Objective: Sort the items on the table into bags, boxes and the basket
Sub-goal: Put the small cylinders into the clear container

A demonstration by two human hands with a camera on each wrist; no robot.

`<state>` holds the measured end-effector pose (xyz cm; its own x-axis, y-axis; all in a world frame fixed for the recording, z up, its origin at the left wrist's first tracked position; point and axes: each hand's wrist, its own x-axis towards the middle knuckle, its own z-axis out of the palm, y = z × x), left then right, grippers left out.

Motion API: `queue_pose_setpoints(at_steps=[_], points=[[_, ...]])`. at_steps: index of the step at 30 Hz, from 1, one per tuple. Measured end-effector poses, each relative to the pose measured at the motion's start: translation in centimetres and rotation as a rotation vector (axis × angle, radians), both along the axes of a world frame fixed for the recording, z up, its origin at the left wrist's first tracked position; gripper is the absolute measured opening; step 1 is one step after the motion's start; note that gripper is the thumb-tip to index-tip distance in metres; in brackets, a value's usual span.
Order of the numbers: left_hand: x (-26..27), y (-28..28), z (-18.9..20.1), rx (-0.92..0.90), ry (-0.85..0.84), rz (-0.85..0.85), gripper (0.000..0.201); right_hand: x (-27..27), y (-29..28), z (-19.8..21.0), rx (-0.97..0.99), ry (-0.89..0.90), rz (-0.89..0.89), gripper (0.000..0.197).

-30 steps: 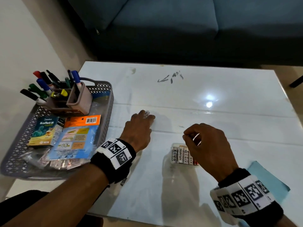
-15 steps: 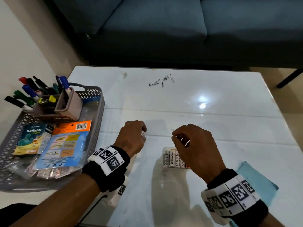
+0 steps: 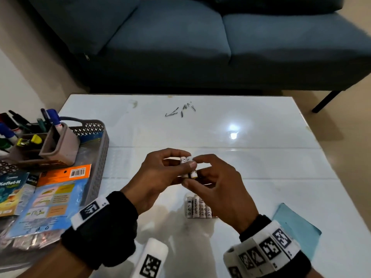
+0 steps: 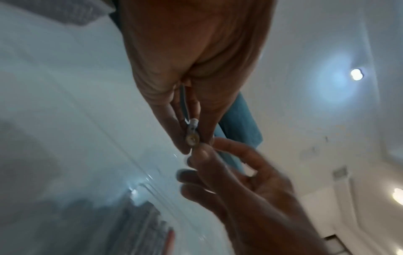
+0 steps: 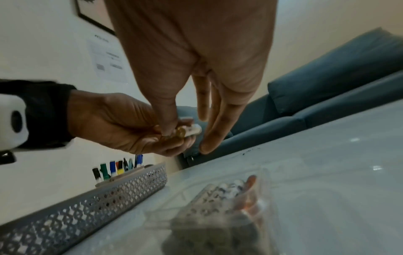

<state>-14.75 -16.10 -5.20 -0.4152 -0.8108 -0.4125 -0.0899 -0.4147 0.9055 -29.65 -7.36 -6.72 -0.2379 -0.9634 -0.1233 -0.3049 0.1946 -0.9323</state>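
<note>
Both hands met above the middle of the table (image 3: 251, 125). The left hand (image 3: 158, 177) had its fingers and thumb curled round two small white batteries (image 3: 187, 166) held side by side, while the right hand (image 3: 216, 185) pinched the same pair with thumb and forefinger, its other fingers spread loose. Directly below them sat a clear plastic box (image 3: 198, 207) with more batteries lined up inside. The grey basket (image 3: 98, 157) of pens and packets stood at the left edge. The risk, as I judged it, was a slip during the hand-over: the batteries were smooth and round, held only at the fingertips, and one dropped on the glossy top would likely roll away toward the edge.
</note>
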Motion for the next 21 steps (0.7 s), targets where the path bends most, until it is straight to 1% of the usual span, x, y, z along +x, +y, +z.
queue_pose_setpoints(at_steps=[2,6,10,13,16,21], points=[[-0.1,0.3,0.0,0.007,0.020,0.034,0.029,-0.2,-0.1,0.1,-0.018,-0.042,-0.005,0.035],[-0.1,0.6,-0.3,-0.065,-0.031,0.041,0.030,-0.6,-0.2,0.0,-0.015,-0.113,0.022,0.029],[-0.2,0.7,-0.3,-0.091,-0.013,0.027,0.024,-1.3,-0.1,0.3,-0.036,-0.160,0.000,0.022],[-0.4,1.0,-0.3,-0.114,-0.028,-0.033,0.020,-2.0,-0.1,0.2,-0.037,-0.074,-0.041,0.020],[-0.6,1.4,-0.6,-0.181,-0.095,-0.045,0.018,-2.9,-0.2,0.2,-0.019,0.058,-0.058,0.021],[-0.4,2.1,-0.9,-0.212,-0.187,-0.070,0.011,-3.9,0.2,0.9,0.014,0.058,-0.053,0.019]])
